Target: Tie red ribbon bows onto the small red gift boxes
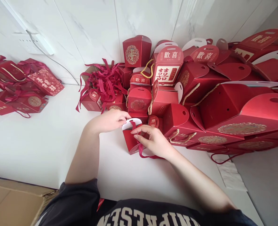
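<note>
A small red gift box (128, 140) stands on the white table in front of me, its white-lined handle flap raised at the back. My left hand (115, 120) reaches in from the left, its thumb and fingertips pinched at the edge of that flap. A dark red ribbon (133, 124) hangs over the flap, and a loose length of it curls out under my right wrist. My right hand (151, 138) is over the box's right side, its thumb and forefinger pinched on the ribbon. The box's right side is partly hidden behind this hand.
Red gift boxes (139, 97) are stacked behind and to the right, some with gold cord handles. A heap of loose ribbons (106, 78) lies behind my left hand. Ribbon-tied boxes (27, 102) sit at the far left. A cardboard carton (13, 201) is at the lower left.
</note>
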Motion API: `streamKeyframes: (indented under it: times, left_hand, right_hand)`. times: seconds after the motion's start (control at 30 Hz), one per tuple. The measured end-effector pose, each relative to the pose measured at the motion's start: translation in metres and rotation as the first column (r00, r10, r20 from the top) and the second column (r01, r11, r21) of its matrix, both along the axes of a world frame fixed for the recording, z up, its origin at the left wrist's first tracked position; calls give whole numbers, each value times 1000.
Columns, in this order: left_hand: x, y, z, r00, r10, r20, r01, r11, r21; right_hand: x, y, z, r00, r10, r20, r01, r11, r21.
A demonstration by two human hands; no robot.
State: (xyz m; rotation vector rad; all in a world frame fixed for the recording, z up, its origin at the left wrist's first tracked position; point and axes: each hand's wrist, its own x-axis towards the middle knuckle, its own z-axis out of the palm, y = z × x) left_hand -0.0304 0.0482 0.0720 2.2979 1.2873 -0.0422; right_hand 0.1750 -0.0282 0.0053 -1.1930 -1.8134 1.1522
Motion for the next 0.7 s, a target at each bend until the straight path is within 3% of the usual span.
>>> streamKeyframes:
  times: [0.53, 0.7]
  left_hand:
    - [0, 0, 1, 999, 41, -11, -41, 999, -25]
    - [0, 0, 2, 999, 38, -25, -39, 999, -24]
  right_hand:
    - [0, -2, 5, 996, -75, 49, 79, 993, -86]
    - [1, 0, 4, 999, -29, 22, 31, 997, -75]
